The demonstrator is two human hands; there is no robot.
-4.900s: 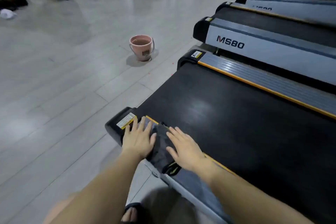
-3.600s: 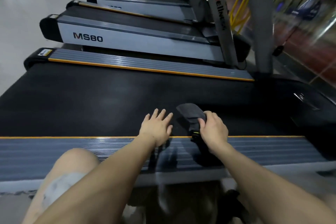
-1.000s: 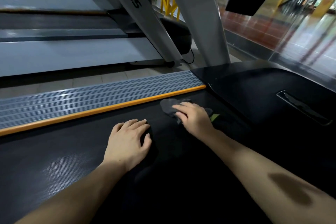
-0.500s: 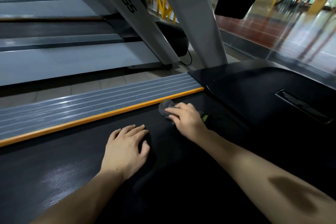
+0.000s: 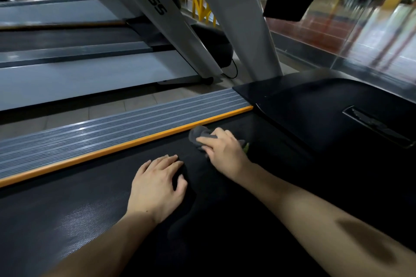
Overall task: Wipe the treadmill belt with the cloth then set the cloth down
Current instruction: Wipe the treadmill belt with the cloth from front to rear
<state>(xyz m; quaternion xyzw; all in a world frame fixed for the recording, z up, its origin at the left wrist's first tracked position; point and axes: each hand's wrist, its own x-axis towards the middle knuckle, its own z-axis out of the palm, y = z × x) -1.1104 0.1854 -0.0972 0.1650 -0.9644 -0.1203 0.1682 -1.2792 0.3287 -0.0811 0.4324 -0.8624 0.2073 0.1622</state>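
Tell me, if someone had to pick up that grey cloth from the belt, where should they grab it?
Probably the bunched grey fold of the cloth that sticks out past the right hand, next to the orange strip. It stands raised off the treadmill belt, so a grip from above could pinch it; the rest is under the hand.

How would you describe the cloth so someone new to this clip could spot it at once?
Start at the black treadmill belt filling the lower frame, and follow its orange edge strip toward the black motor cover. Just short of that cover, the right hand presses on a small bunched cloth. It is the only soft grey thing on the belt; the left hand rests on bare belt.
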